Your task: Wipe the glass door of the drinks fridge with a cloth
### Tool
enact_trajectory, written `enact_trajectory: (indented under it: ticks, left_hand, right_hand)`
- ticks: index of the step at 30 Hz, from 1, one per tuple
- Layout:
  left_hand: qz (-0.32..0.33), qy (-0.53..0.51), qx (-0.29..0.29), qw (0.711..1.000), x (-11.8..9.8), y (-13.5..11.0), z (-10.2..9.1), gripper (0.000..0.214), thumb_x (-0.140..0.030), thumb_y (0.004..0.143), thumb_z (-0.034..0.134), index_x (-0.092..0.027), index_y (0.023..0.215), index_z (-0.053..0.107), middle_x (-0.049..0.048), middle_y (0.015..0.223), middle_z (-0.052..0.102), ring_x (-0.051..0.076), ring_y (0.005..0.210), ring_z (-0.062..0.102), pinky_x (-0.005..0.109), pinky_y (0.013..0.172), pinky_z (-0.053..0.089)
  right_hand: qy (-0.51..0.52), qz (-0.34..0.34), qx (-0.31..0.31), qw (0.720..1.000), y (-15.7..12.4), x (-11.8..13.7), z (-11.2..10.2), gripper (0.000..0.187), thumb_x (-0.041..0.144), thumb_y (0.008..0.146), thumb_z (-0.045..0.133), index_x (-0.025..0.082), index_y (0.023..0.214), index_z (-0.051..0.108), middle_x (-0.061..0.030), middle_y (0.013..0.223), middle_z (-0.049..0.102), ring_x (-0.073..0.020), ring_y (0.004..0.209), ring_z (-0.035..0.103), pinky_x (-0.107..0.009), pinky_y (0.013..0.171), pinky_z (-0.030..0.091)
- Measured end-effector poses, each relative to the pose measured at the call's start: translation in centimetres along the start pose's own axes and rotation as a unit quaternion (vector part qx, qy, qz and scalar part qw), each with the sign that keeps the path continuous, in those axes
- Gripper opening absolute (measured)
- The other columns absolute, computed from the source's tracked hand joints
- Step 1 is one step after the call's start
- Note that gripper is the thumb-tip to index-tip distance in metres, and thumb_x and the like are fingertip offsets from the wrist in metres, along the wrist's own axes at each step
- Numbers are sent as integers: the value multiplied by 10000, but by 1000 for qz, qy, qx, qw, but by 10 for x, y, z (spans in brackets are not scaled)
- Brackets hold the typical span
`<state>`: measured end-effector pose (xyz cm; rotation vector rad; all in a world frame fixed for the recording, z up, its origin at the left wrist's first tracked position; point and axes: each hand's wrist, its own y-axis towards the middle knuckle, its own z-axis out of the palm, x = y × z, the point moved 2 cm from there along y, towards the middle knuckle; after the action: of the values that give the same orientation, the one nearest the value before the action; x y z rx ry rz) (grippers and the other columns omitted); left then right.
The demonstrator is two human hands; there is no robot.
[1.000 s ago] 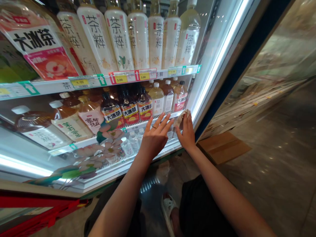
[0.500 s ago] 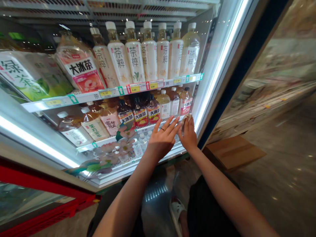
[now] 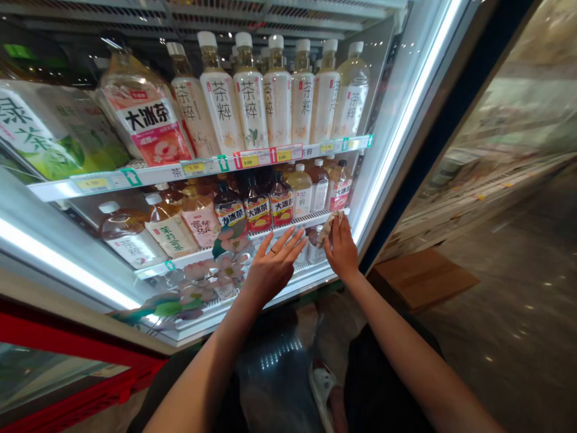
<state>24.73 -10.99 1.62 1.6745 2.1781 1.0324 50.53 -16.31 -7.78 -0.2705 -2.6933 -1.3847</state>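
Cloth [image 3: 327,229] pinched by right hand [image 3: 342,252], left hand [image 3: 274,269] open.

1. And here's the right hand [image 3: 342,251], pinching a crumpled beige scrap [image 3: 327,228] between its fingers, cloth or paper, too close to call, right up near the lower shelf's front edge!
2. The left hand [image 3: 274,267] is wide open, fingers fanned, a ring [image 3: 273,251] on show, just beside the right hand.
3. Up top, white 茶粹 bottles [image 3: 250,99] stand shoulder to shoulder, yellow price tags [image 3: 249,160] along the shelf edge.
4. Below, brown 大冰茶 bottles [image 3: 256,210] line up inside the brightly lit drinks cooler [image 3: 383,144].
5. Down on the floor, a cardboard sheet [image 3: 421,278] lies off to the right, and there's a white slipper [image 3: 322,391]!
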Motion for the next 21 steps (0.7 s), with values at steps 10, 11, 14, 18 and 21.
enact_trajectory:
  ticks: [10, 11, 14, 18, 21]
  left_hand:
    - [4, 0, -26, 1000, 5, -6, 0, 652, -72, 975, 529, -232, 1604, 595, 57, 1681, 526, 245, 1589, 497, 483, 1404, 257]
    - [5, 5, -31, 1000, 5, -7, 0, 642, -70, 979, 523, -230, 1596, 602, 50, 1682, 524, 241, 1587, 500, 478, 1409, 242]
    - [4, 17, -42, 999, 6, -6, -2, 637, -54, 983, 506, -227, 1588, 610, 27, 1697, 505, 227, 1597, 488, 465, 1425, 193]
    - [5, 25, -51, 998, 7, -9, -5, 629, -49, 977, 505, -205, 1575, 620, 29, 1696, 511, 220, 1602, 480, 456, 1431, 169]
    - [16, 28, -44, 999, 9, -16, -4, 600, -65, 989, 506, -187, 1565, 624, 31, 1687, 528, 214, 1592, 495, 446, 1428, 180]
  right_hand:
    - [8, -14, 9, 1000, 7, 17, -9, 810, 317, 1120, 436, 268, 1804, 5, -126, 1874, 158, -340, 1717, 237, -625, 1350, 360]
    - [10, -5, 11, 1000, 7, 17, -10, 804, 320, 1122, 431, 274, 1804, 8, -118, 1875, 161, -333, 1718, 236, -616, 1350, 364]
    - [16, 14, 12, 1000, 5, 17, -12, 803, 323, 1125, 434, 281, 1804, 8, -107, 1876, 155, -327, 1721, 219, -609, 1351, 364]
    - [17, -54, 37, 998, -2, 32, -6, 832, 280, 1115, 459, 264, 1802, -11, -130, 1872, 140, -346, 1722, 194, -626, 1341, 374]
    - [13, -112, 42, 993, -3, 42, -3, 882, 247, 1103, 484, 258, 1794, -64, -144, 1871, 110, -359, 1723, 165, -637, 1323, 400]
